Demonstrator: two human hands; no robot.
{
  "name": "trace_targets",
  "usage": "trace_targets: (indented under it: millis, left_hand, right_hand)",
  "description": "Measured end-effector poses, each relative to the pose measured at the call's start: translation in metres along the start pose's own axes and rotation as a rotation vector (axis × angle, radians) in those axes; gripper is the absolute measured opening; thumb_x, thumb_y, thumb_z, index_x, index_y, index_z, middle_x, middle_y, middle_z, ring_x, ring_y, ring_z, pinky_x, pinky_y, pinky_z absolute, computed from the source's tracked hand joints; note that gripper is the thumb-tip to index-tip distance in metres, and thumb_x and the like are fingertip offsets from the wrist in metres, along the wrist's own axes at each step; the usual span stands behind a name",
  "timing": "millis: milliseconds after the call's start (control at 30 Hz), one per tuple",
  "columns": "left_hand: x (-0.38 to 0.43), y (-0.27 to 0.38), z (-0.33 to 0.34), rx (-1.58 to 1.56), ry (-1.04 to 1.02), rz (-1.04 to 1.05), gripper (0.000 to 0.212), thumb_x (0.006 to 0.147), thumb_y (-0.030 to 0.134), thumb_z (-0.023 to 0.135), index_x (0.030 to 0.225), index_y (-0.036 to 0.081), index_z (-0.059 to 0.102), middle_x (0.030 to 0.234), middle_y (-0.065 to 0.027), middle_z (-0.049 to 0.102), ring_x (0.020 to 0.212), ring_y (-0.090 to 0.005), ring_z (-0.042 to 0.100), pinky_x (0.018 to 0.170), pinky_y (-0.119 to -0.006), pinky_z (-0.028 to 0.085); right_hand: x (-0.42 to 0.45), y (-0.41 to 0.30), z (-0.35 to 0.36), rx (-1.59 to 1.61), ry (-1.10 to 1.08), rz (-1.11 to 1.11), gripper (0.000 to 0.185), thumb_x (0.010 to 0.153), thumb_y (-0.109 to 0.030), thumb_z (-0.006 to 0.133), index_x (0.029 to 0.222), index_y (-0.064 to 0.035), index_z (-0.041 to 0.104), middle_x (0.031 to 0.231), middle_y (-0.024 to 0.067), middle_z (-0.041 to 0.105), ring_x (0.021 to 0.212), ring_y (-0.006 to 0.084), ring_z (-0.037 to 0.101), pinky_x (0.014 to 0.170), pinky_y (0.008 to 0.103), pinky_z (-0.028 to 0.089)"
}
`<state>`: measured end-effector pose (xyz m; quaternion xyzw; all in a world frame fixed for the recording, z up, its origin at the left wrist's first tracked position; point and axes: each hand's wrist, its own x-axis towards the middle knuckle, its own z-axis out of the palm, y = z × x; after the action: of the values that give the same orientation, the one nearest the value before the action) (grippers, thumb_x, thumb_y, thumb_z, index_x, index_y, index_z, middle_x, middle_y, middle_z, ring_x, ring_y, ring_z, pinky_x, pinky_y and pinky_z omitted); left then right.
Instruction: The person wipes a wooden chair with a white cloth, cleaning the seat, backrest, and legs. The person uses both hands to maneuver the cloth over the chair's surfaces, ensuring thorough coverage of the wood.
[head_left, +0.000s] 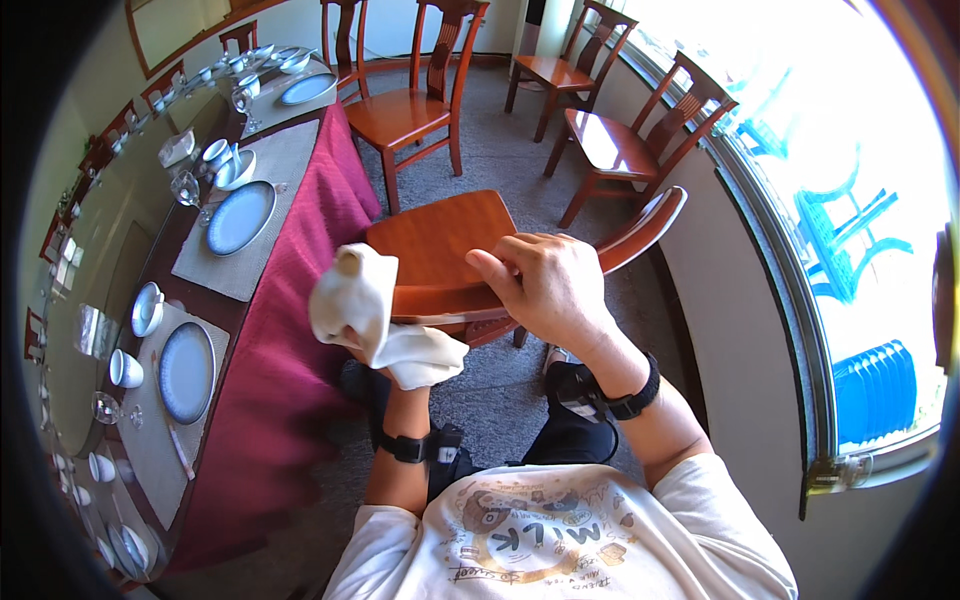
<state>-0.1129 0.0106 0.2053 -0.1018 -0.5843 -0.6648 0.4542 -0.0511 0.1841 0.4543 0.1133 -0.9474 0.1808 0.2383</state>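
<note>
A cream cloth (420, 356) is bunched around my left hand (367, 341), which grips it beside the red tablecloth and over the left part of a wooden chair's backrest. Most of those fingers are hidden by the fabric. My right hand (551, 289) is above the right part of the same backrest with its fingers curled and thumb extended to the left; whether it touches the wood or holds anything cannot be told. The chair's brown seat (442, 232) lies beyond both hands, its left corner close to the tablecloth (300, 300).
A large round table with place mats (251, 277), blue-rimmed plates (241, 217), bowls and stemmed glasses curves along the left. Several wooden chairs (409, 116) stand ahead on grey carpet. On the right run a wall and a window sill (765, 277), with blue plastic chairs (832, 247) outside.
</note>
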Motion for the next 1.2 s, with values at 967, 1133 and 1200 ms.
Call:
trace_targets:
  millis: [967,1133,1200]
  left_hand:
    - [0.075,0.187,0.053,0.687,-0.643,0.669,0.045,0.091,0.046,0.075,0.116,0.009,0.068,0.121,-0.0101,0.068,0.109,-0.0295,0.064,0.095,-0.047,0.045]
    - [0.114,0.176,0.003,0.774,-0.558,0.601,0.053,0.097,0.049,0.068,0.122,0.004,0.069,0.12,-0.0134,0.067,0.114,-0.0339,0.061,0.102,-0.051,0.041]
    - [0.124,0.172,-0.009,0.782,-0.526,0.519,0.049,0.1,0.041,0.065,0.125,-0.001,0.067,0.119,-0.0176,0.066,0.115,-0.0384,0.059,0.103,-0.052,0.04]
  right_hand:
    - [-0.005,0.034,-0.011,1.091,0.252,0.209,0.051,0.111,-0.045,0.052,0.129,-0.0014,0.071,0.152,0.0145,0.053,0.137,0.0254,0.054,0.114,0.0383,0.043]
    - [-0.004,0.04,0.001,0.831,0.177,0.086,0.06,0.109,-0.052,0.053,0.127,0.0021,0.071,0.134,0.0201,0.067,0.132,0.0314,0.058,0.111,0.0404,0.045]
    - [-0.004,0.035,0.0,0.809,0.133,0.109,0.068,0.106,-0.059,0.052,0.127,0.0034,0.07,0.129,0.0207,0.07,0.129,0.0333,0.061,0.11,0.043,0.047]
